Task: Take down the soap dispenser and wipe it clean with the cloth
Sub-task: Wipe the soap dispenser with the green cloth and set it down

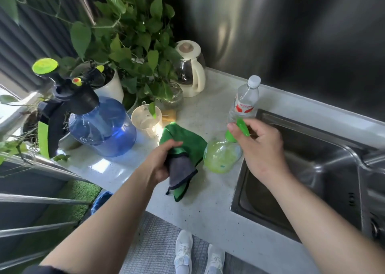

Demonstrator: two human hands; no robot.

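Observation:
The soap dispenser (221, 156) is a clear round bottle with green soap and a green pump top. It stands on the white counter (210, 207) at the sink's left edge. My right hand (257, 146) grips its green pump head from above. A green and grey cloth (183, 150) lies partly on the counter just left of the dispenser. My left hand (161, 161) clutches a bunched part of it, with a grey fold hanging below my fingers. Cloth and dispenser are close together; I cannot tell if they touch.
A steel sink (302, 169) lies to the right. A water bottle (245, 98) stands behind the dispenser. A blue pressure sprayer (100, 125), a plastic cup (146, 119), a glass jar (173, 96), a potted plant (125, 44) and a kettle (190, 69) crowd the back left.

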